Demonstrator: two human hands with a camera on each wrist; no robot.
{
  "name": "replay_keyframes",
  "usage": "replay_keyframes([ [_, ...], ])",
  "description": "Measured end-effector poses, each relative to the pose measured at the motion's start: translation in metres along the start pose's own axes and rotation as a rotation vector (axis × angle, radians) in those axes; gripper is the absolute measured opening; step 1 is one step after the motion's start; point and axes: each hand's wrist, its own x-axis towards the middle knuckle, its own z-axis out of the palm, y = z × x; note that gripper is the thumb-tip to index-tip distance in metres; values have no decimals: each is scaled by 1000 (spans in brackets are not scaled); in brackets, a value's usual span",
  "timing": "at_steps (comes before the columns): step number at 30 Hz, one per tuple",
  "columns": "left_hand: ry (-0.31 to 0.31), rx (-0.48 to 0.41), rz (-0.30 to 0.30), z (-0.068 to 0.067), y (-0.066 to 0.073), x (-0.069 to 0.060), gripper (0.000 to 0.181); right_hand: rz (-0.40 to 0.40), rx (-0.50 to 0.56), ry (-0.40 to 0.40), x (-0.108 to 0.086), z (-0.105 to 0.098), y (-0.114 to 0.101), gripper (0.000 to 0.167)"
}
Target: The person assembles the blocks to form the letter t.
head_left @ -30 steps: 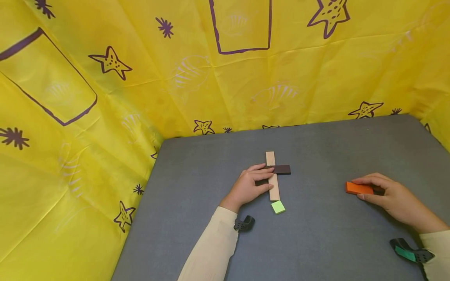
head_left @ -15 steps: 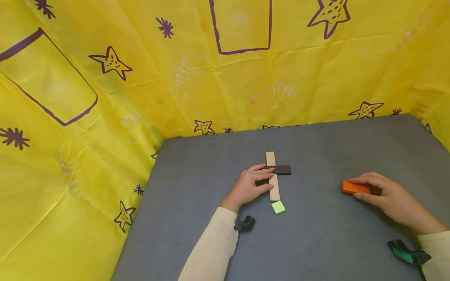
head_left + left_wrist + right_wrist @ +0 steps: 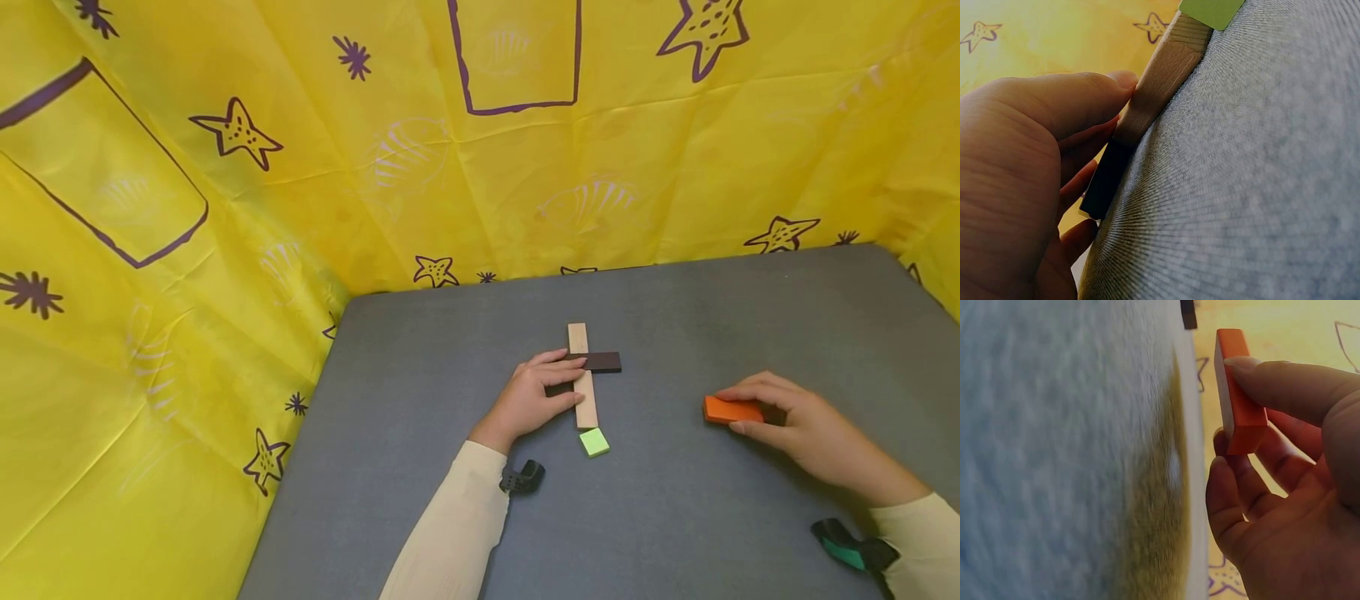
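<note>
My right hand (image 3: 806, 433) pinches an orange rectangular block (image 3: 731, 410) between thumb and fingers. In the right wrist view this orange block (image 3: 1241, 394) is held off the table surface. My left hand (image 3: 525, 396) rests its fingertips on the dark brown block (image 3: 602, 362) and its thumb on the nearer light wooden block (image 3: 585, 408). A farther light wooden block (image 3: 577, 338) lies beyond the dark one, forming a line. A light green square block (image 3: 594, 442) sits at the near end, also seen as a green block (image 3: 1213, 9) in the left wrist view.
A grey cloth-covered table (image 3: 660, 517) lies under everything. Yellow fabric (image 3: 510, 183) with starfish drawings hangs behind it and along both sides. Black bands (image 3: 522, 477) are worn at both wrists.
My right hand has moved left with the orange block, closer to the row of blocks. The left hand and the blocks under it have stayed put.
</note>
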Motion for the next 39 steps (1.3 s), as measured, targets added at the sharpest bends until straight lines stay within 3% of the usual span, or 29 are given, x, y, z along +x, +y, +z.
replay_keyframes([
  [17,-2,-9,-2,0,1,0,46,-99,3,-78,7,20,-19,47],
  [25,0,-6,0,-1,0,0,45,-74,3,-144,12,32,-30,40],
  [34,3,-11,4,-1,0,0,45,-64,13,-271,23,48,-46,31],
  [39,1,-12,5,0,0,0,45,-65,-3,-293,24,56,-51,31],
])
